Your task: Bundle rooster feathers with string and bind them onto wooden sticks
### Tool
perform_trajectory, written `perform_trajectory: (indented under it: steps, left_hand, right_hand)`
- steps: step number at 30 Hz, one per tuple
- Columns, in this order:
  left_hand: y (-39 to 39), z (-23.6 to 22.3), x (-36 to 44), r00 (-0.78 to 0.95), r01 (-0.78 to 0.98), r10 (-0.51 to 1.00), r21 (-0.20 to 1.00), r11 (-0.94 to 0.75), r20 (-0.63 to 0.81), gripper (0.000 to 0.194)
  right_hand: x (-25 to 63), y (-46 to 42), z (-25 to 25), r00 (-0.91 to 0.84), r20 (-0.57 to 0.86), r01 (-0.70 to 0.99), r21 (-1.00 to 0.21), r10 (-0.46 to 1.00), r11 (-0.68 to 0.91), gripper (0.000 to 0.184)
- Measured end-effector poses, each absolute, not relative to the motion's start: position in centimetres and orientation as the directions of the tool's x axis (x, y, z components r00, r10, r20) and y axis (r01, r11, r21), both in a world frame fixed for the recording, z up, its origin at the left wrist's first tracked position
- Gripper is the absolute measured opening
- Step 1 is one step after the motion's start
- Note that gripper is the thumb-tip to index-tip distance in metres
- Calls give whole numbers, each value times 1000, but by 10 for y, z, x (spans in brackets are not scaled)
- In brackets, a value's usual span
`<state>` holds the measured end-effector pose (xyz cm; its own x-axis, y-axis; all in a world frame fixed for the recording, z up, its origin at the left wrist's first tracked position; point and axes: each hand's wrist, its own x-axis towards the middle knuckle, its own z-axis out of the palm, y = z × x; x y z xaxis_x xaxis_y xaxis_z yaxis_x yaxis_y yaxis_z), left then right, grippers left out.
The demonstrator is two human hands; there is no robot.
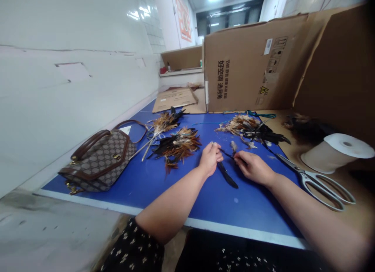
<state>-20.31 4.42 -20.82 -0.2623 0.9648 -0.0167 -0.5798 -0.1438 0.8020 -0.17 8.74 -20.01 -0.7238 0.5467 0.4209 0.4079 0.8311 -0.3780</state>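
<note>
My left hand (210, 159) is closed on a long black feather (227, 176), whose dark end hangs down toward the table's front edge. Fingers pinched, my right hand (252, 166) grips a thin dark strand (226, 152) that runs across to the left hand; whether it is cord or a feather shaft I cannot tell. A small greyish feather (233, 147) stands just above the right fingertips. Beyond the right hand lies a pile of beige, brown and black feathers (241, 125). Left of my left hand is a bunch of orange-brown and black feathers (180, 143).
Large scissors (315, 178) lie at the right, near a white spool (328, 157). A patterned handbag (102, 159) sits on the left of the blue table (234, 213). Another feather bunch (164, 123) lies farther back. A big cardboard box (246, 69) stands behind.
</note>
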Motion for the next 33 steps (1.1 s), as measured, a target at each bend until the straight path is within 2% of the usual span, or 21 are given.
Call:
perform_trajectory:
  steps: [2,5,9,12,17,22,27,30,33]
  left_hand:
    - [44,-209,-204,-280,-582,959,802,-133,-44,39]
    - [45,-210,-204,-319,-573,943,812,-109,-99,37]
    - [47,-212,-204,-295,-595,946,801,-70,-136,32]
    - [45,-212,-204,-301,-619,943,781,-80,-142,27]
    - [42,-209,-203,-221,-627,967,778,-44,-123,26]
    - [43,-211,-205,-189,-629,974,777,-21,-127,33]
    - [44,-211,-205,-204,-623,971,781,-28,-128,39]
    - [45,-211,-204,-218,-629,968,776,-41,-126,40]
    - [46,-212,-204,-219,-633,968,773,-48,-119,41]
  right_hand:
    - [-1,92,-196,-694,444,441,-360,567,822,22]
    - [5,119,-185,-579,485,580,-322,656,749,27]
    - [26,178,-165,-388,455,802,-261,802,537,34]
    - [39,214,-157,-261,389,913,-198,883,357,32]
    - [44,243,-167,-107,263,978,-148,959,149,31]
    - [47,247,-178,-10,225,974,-216,974,60,25]
    - [43,225,-170,-9,331,953,-284,943,109,36]
    - [30,196,-168,-105,480,899,-329,871,290,37]
    - [13,163,-175,-229,619,760,-368,751,535,33]
